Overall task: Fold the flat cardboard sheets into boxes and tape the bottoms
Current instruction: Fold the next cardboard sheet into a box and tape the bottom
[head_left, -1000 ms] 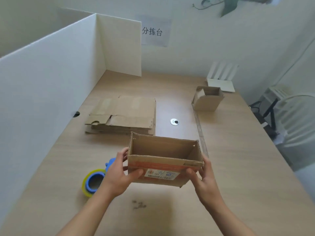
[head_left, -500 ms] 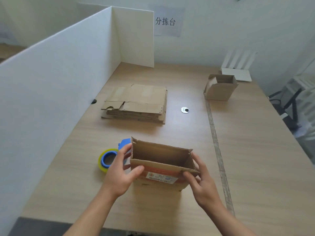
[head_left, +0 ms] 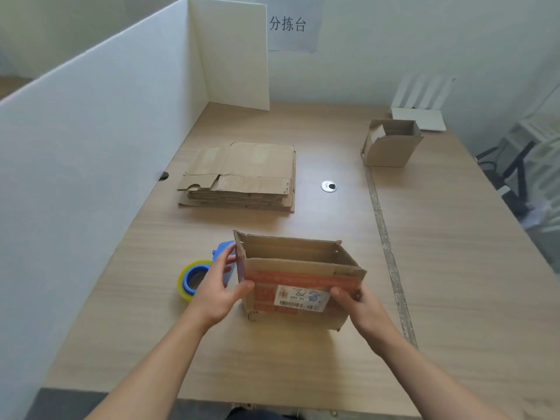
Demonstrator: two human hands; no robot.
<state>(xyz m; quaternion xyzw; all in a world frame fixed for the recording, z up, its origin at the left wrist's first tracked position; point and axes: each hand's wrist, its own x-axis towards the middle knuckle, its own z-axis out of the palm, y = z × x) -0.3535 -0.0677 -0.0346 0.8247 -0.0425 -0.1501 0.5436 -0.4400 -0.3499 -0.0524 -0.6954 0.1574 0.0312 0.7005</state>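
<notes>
Cardboard box (head_left: 300, 286) is sitting open-topped on the table (head_left: 454, 268), and a person is holding it at both ends, probably to keep the walls square. Their left hand (head_left: 216, 286) is gripping its left wall, thumb on the labelled front and fingers reaching up the side. Their right hand (head_left: 363, 307) is gripping the right front corner, with the fingers hidden behind. A tape roll (head_left: 191, 278) is lying just left of the box, handy for the bottoms. A stack of flat sheets (head_left: 242, 177) is waiting beyond the box. A finished box (head_left: 391, 144) is standing further off to the right.
</notes>
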